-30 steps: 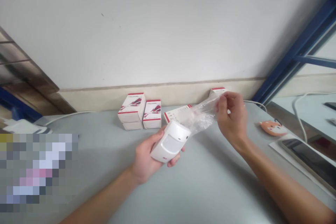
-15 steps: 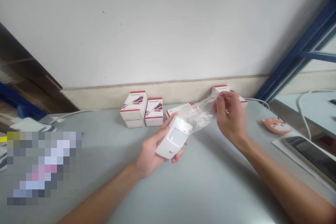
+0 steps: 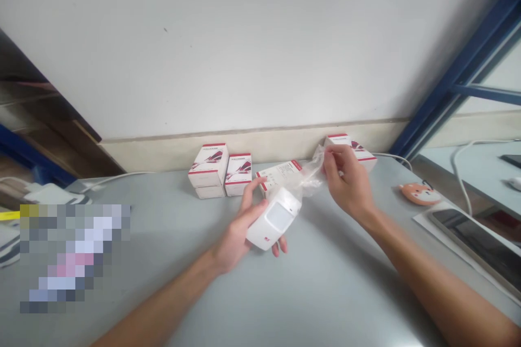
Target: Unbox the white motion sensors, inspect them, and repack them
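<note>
My left hand (image 3: 234, 236) holds a white motion sensor (image 3: 273, 219) with a pale rectangular window and a small red mark. Its thumb lies on the sensor's side, the index finger is lifted, and other fingertips show beneath. A clear plastic bag (image 3: 311, 176) stretches from the sensor's upper end to my right hand (image 3: 345, 179), which pinches the bag between closed fingers. Whether the bag still wraps part of the sensor is hard to see. Just behind the sensor lies a white box with red edges (image 3: 280, 173), printed with small text.
White and red boxes (image 3: 209, 165) stand by the wall at left, with a smaller one (image 3: 239, 173) beside them. More boxes (image 3: 364, 154) are partly behind my right hand. At right lie an orange animal-face pouch (image 3: 420, 193) and a phone (image 3: 468, 244). A blurred patch covers the left.
My right hand has come a little left and the bag looks more bunched. In my left hand the sensor has turned slightly, and the index finger has lifted away from it.
</note>
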The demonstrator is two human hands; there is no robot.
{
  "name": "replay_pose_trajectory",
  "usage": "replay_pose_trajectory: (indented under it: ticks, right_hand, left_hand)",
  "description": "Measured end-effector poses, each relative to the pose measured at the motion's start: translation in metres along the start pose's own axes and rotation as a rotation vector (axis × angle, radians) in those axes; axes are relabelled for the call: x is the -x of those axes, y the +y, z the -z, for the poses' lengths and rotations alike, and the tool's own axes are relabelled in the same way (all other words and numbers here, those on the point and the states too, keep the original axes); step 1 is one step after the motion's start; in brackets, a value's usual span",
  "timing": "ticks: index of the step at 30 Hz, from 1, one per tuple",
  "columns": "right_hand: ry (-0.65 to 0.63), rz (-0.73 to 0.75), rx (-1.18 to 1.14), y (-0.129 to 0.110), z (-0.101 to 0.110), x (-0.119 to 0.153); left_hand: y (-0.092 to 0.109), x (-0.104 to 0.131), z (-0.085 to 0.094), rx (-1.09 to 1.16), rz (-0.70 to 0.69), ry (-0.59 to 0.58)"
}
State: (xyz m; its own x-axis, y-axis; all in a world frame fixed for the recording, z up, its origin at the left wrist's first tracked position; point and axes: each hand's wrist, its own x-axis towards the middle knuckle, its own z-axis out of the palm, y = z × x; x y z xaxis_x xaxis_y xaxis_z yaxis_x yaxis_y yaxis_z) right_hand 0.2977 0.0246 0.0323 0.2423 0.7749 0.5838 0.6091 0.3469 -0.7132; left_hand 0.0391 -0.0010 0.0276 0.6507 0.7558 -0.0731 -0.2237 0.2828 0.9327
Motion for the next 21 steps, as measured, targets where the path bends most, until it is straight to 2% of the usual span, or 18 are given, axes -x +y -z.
replay_pose_trajectory:
  ticks: [5,8,11,13,16,18,21]
  right_hand:
    - [-0.033,0.029,-0.003,0.002,0.002,-0.003]
    - [-0.038,-0.002,-0.096,0.003,-0.003,-0.001]
    - [-0.059,-0.107,-0.146,-0.005,-0.01,0.007]
    - [-0.187,-0.189,-0.158,-0.016,-0.013,0.014]
    - [-0.568,-0.345,-0.218,-0.033,-0.015,0.025]
    - [-0.749,-0.433,-0.296,-0.04,-0.016,0.029]
    - [-0.773,-0.5,-0.419,-0.042,-0.018,0.032]
  left_hand:
    - [-0.001,0.0,-0.001,-0.049,0.021,-0.017]
    - [0.0,-0.001,-0.003,-0.039,0.016,0.055]
    - [0.0,-0.003,-0.001,0.004,-0.051,0.136]
    - [-0.001,-0.004,0.002,0.017,-0.11,0.166]
    - [-0.005,-0.006,0.005,0.02,-0.134,0.169]
    - [-0.006,-0.006,0.006,0.032,-0.125,0.156]
    - [-0.007,-0.005,0.004,0.072,-0.136,0.143]
